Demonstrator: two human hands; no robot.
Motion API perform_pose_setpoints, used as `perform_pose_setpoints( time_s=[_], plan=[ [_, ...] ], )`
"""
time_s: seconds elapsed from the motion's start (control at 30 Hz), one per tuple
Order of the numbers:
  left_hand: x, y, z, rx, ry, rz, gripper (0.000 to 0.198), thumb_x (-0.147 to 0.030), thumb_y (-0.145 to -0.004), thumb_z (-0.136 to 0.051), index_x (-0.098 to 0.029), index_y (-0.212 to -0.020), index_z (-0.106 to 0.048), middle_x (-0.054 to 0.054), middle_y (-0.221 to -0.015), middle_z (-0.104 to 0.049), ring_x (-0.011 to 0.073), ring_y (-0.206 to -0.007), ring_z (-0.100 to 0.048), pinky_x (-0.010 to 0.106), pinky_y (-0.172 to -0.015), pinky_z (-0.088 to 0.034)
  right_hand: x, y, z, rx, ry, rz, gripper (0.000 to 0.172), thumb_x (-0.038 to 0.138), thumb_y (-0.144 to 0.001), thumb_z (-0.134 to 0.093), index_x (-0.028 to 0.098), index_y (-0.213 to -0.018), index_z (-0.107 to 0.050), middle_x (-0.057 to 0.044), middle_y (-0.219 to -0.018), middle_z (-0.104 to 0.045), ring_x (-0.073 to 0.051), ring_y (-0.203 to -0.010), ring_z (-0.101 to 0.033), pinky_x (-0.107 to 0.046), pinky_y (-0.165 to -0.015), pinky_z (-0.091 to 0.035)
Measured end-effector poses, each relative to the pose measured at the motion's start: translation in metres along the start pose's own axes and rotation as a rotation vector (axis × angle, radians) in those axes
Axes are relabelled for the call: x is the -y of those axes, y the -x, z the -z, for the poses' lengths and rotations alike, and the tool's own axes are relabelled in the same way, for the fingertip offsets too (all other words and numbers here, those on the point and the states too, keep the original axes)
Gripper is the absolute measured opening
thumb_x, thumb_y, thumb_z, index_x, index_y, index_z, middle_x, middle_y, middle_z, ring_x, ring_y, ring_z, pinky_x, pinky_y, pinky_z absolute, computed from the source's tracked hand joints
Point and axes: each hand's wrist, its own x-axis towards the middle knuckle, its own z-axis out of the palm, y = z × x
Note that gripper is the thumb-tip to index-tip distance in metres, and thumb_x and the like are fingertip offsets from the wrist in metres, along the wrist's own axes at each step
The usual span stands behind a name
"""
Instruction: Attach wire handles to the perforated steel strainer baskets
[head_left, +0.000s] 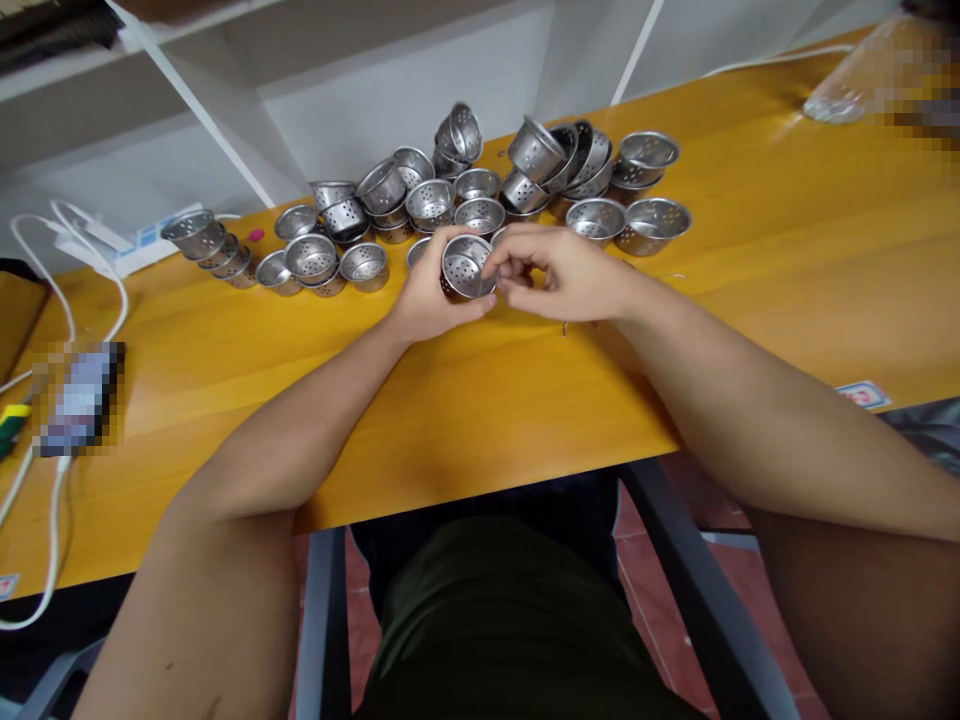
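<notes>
A round metal cup with small holes (466, 267) is in my left hand (431, 295), its opening turned up towards me. The fingers wrap round its left side and the thumb lies along its lower edge. My right hand (559, 270) is at the cup's right rim, fingers curled and thumb near the index finger; whether something small is between them I cannot make out. Behind both hands, several similar perforated cups (431, 204) stand in loose piles, some stacked or tilted. Two of them (596, 220) (652, 225) sit just beyond my right wrist.
At the left, a leaning stack of cups (196, 238) stands near a white power strip (127, 245), white cables and a phone (82, 398). A clear plastic item (840, 95) lies at the back right. The wooden table (480, 420) ends before my lap; a shelf wall stands behind.
</notes>
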Motion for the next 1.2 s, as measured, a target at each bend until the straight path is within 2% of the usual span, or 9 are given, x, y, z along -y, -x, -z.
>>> perform_pose_setpoints(
  time_s=[0.17, 0.37, 0.43, 0.57, 0.73, 1.0, 1.2],
  plan=[
    [-0.001, -0.001, 0.004, 0.029, -0.004, 0.023, 0.116, -0.106, -0.088, -0.101, -0.03, -0.167, -0.063, 0.013, -0.151, -0.084, 0.0414, -0.145, -0.085, 0.062, -0.138, -0.067, -0.004, -0.001, 0.009, 0.121, 0.049, 0.045, 0.024, 0.055, -0.121, -0.084, 0.031, -0.12, -0.085, -0.004, -0.1, -0.077, -0.025, -0.086, -0.067, -0.041, -0.081, -0.057],
    [0.008, -0.002, 0.005, 0.084, -0.012, 0.001, 0.134, -0.107, -0.078, -0.108, -0.031, -0.175, -0.055, 0.017, -0.163, -0.079, 0.0443, -0.153, -0.083, 0.062, -0.137, -0.067, -0.013, 0.001, 0.006, 0.111, 0.125, 0.086, 0.038, 0.065, -0.128, -0.075, 0.029, -0.115, -0.08, -0.008, -0.111, -0.084, -0.029, -0.097, -0.075, -0.045, -0.094, -0.059],
    [0.011, -0.003, 0.005, 0.08, -0.023, -0.014, 0.13, -0.106, -0.083, -0.106, -0.03, -0.175, -0.055, 0.017, -0.165, -0.078, 0.0447, -0.154, -0.082, 0.063, -0.139, -0.066, -0.015, 0.001, 0.004, 0.095, 0.141, 0.097, 0.042, 0.068, -0.128, -0.073, 0.029, -0.116, -0.079, -0.01, -0.114, -0.084, -0.031, -0.099, -0.077, -0.046, -0.095, -0.06],
    [0.006, -0.01, 0.007, 0.038, -0.075, -0.063, 0.109, -0.105, -0.1, -0.091, -0.035, -0.175, -0.057, 0.015, -0.168, -0.076, 0.0438, -0.16, -0.08, 0.066, -0.143, -0.065, -0.014, 0.001, 0.002, 0.05, 0.17, 0.124, 0.049, 0.076, -0.13, -0.065, 0.03, -0.119, -0.08, -0.013, -0.119, -0.085, -0.036, -0.11, -0.081, -0.051, -0.103, -0.065],
    [-0.003, -0.02, 0.01, -0.012, -0.151, -0.165, 0.097, -0.109, -0.113, -0.07, -0.037, -0.176, -0.058, 0.014, -0.168, -0.074, 0.049, -0.171, -0.075, 0.081, -0.148, -0.058, -0.011, 0.004, -0.003, -0.024, 0.264, 0.106, 0.052, 0.077, -0.132, -0.057, 0.032, -0.127, -0.082, -0.014, -0.128, -0.086, -0.04, -0.122, -0.084, -0.055, -0.107, -0.068],
    [0.007, -0.017, 0.01, -0.008, -0.122, -0.166, 0.1, -0.105, -0.111, -0.076, -0.039, -0.183, -0.056, 0.015, -0.173, -0.067, 0.053, -0.179, -0.066, 0.083, -0.155, -0.048, -0.01, 0.005, -0.008, -0.042, 0.27, 0.08, 0.037, 0.064, -0.131, -0.063, 0.032, -0.132, -0.081, -0.016, -0.132, -0.086, -0.043, -0.12, -0.083, -0.062, -0.107, -0.071],
    [0.0, -0.019, 0.01, 0.009, -0.15, -0.129, 0.1, -0.102, -0.111, -0.08, -0.038, -0.183, -0.054, 0.016, -0.175, -0.068, 0.0527, -0.178, -0.068, 0.081, -0.157, -0.048, -0.009, 0.004, -0.007, -0.051, 0.219, 0.036, 0.037, 0.068, -0.129, -0.068, 0.034, -0.129, -0.081, -0.015, -0.131, -0.085, -0.044, -0.12, -0.081, -0.062, -0.11, -0.069]
  ],
)
